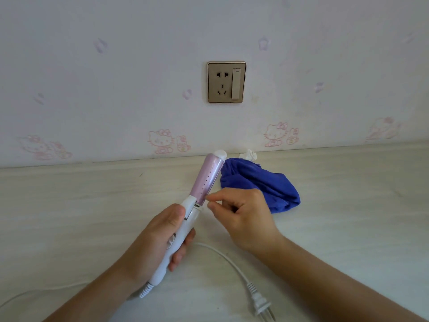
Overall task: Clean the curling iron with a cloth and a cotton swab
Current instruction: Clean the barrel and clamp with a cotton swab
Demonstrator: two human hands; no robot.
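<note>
My left hand (160,238) grips the white handle of the curling iron (206,180), whose pink barrel points up and away, tilted to the right. My right hand (241,214) pinches a thin white cotton swab (210,199) between thumb and forefinger, its tip at the joint where the barrel meets the handle. A crumpled blue cloth (257,182) lies on the table just behind my right hand, beside the barrel.
The iron's white cord (222,256) loops across the table to an unplugged plug (260,300) near the front edge. A small white crumpled thing (248,155) sits by the wall. A wall socket (226,82) is above the light wooden table (92,201).
</note>
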